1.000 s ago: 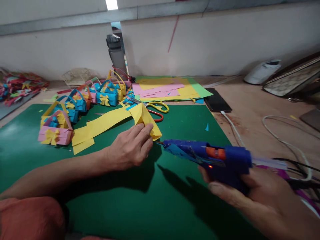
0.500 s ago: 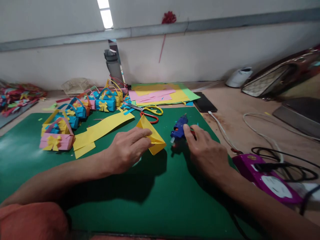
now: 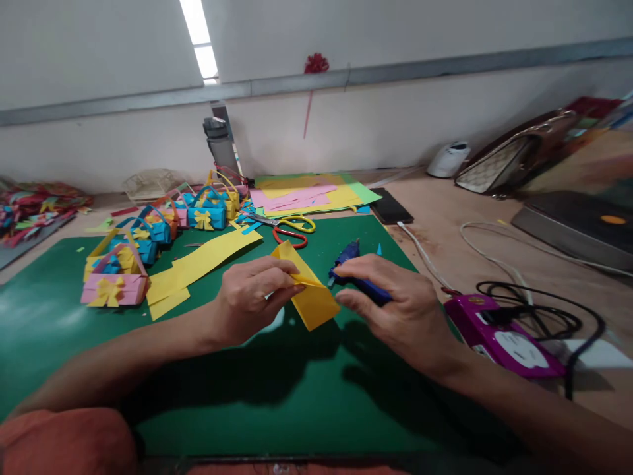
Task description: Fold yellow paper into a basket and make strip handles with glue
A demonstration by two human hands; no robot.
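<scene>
My left hand (image 3: 257,293) pinches a folded yellow paper box (image 3: 316,300) by its near left side, holding it tilted above the green mat (image 3: 277,409). Its open folds face up. On the right, my right hand (image 3: 400,310) has its thumb and forefinger apart near the box's right corner, with nothing seen between them. Just behind those fingers is a blue glue gun (image 3: 349,253), its nozzle pointing away and part of its body hidden by the hand. Scissors (image 3: 295,232) with one yellow and one red handle lie beyond the box.
Yellow paper strips (image 3: 198,267) lie left of my hands. Small paper baskets (image 3: 116,290) with bows stand further left. Coloured sheets (image 3: 316,194), a phone (image 3: 392,206) and a bottle (image 3: 221,145) are at the back. A purple power strip (image 3: 504,336) with cables sits on the right.
My right hand has let go of the glue gun and moved towards the paper box, fingers parted. My left hand has turned the box so more of its side shows. The camera view has shifted slightly.
</scene>
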